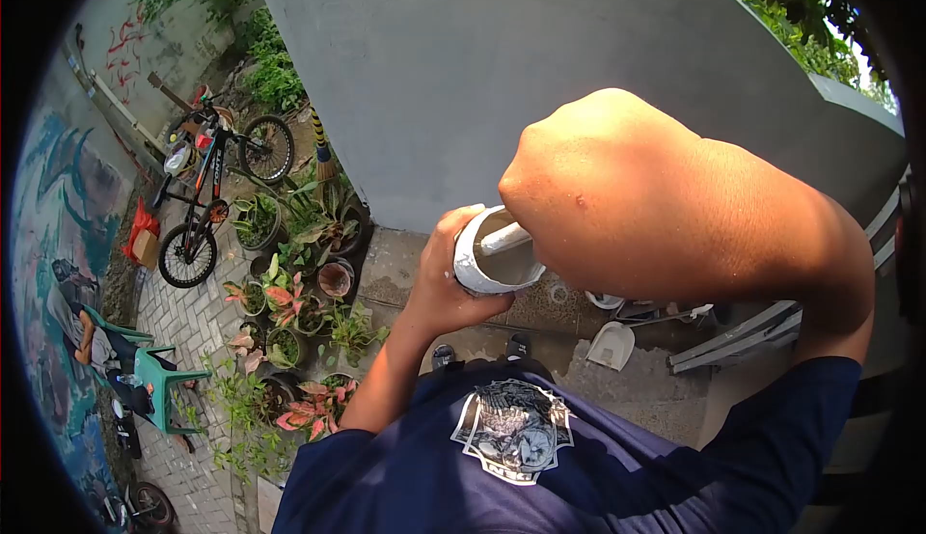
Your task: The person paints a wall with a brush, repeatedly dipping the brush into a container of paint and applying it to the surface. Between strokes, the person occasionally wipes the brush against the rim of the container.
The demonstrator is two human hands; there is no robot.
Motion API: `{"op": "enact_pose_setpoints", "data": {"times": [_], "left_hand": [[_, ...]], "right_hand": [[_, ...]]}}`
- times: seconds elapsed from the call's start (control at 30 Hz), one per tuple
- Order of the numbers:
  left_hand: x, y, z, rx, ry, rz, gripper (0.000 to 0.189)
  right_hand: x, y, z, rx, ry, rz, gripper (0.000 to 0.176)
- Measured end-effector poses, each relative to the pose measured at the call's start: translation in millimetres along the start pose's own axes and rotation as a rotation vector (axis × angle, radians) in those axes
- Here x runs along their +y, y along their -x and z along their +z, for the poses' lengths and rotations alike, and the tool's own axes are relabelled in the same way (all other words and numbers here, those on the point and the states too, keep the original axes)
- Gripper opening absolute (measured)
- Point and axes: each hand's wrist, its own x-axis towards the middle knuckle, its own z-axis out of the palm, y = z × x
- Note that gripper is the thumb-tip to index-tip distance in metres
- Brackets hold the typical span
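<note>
In the head view, my left hand (446, 283) is wrapped round a white-rimmed cup-like container (470, 266) in front of my chest. A pale liquid coats its inside. My right hand (569, 182) is closed over the container's right side, its back turned to me and its fingers hidden. From under it a white stick (505, 238) slants down into the container, and the hand appears to grip it. What the stick's lower end looks like cannot be seen.
A grey wall (405, 71) stands right ahead. Potted plants (289, 307) and a bicycle (204, 177) are on the left, with a person (92, 346) by a green chair (159, 384). A white dustpan (612, 345) lies near my feet, beside pale slats (738, 336).
</note>
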Motion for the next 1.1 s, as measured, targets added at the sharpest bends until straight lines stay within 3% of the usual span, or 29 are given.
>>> {"op": "enact_pose_setpoints", "data": {"times": [0.07,0.17,0.5,0.57,0.7,0.8,0.9,1.03,1.1], "left_hand": [[2,-1,4,0.0,-0.015,0.018,0.087],[4,-2,7,0.004,-0.031,0.051,0.087],[-4,8,-8,0.008,-0.054,0.049,0.089],[-2,9,-12,0.008,-0.024,0.039,0.089],[4,8,-25,0.005,0.07,-0.045,0.09],[-2,10,-33,0.025,0.203,-0.082,0.092],[6,4,-43,-0.007,0.199,-0.102,0.091],[16,-4,-54,-0.017,0.192,-0.093,0.092],[21,-8,-60,-0.039,0.171,-0.111,0.09]], "right_hand": [[6,7,10,0.148,0.11,-0.049,0.008],[3,1,10,0.014,-0.092,0.104,0.007],[-5,-9,8,0.025,-0.13,0.071,0.008],[-1,-9,14,0.203,-0.032,-0.106,0.009],[11,-14,23,0.375,-0.079,-0.153,0.009],[-14,-12,-7,0.302,0.183,0.038,0.012],[-11,-10,-8,0.486,0.115,-0.001,0.011],[-9,-15,-15,0.464,0.194,0.034,0.011],[7,-20,-13,0.461,0.162,-0.163,0.011]]}}
